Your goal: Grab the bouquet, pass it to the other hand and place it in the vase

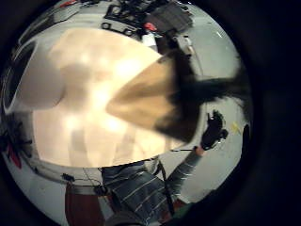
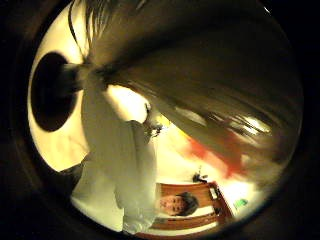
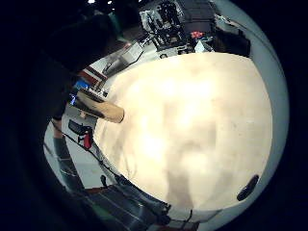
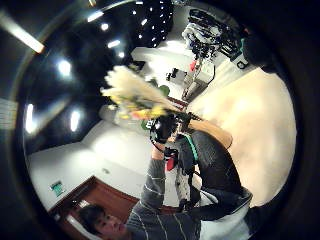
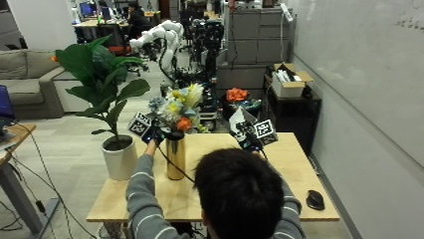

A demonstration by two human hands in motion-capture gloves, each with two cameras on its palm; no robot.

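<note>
In the outside view, the bouquet (image 5: 175, 107) of yellow, orange and pale flowers stands upright right over the mouth of the tall gold vase (image 5: 175, 159) on the table. My left hand (image 5: 154, 134) grips its stems just above the rim. How far the stems reach inside is hidden. The right thumb side view shows that hand (image 4: 162, 127) holding the bouquet (image 4: 132, 95) at the vase (image 4: 215, 131). My right hand (image 5: 250, 142) hovers to the right, holds nothing, and is apart from the vase; it also shows in the left palm view (image 1: 214, 129).
A leafy plant in a white pot (image 5: 119, 159) stands at the left edge of the wooden table (image 5: 291, 164). A black mouse (image 5: 315, 199) lies near the table's front right corner. Orange flowers (image 5: 236, 94) and a cardboard box (image 5: 288, 79) sit behind the table.
</note>
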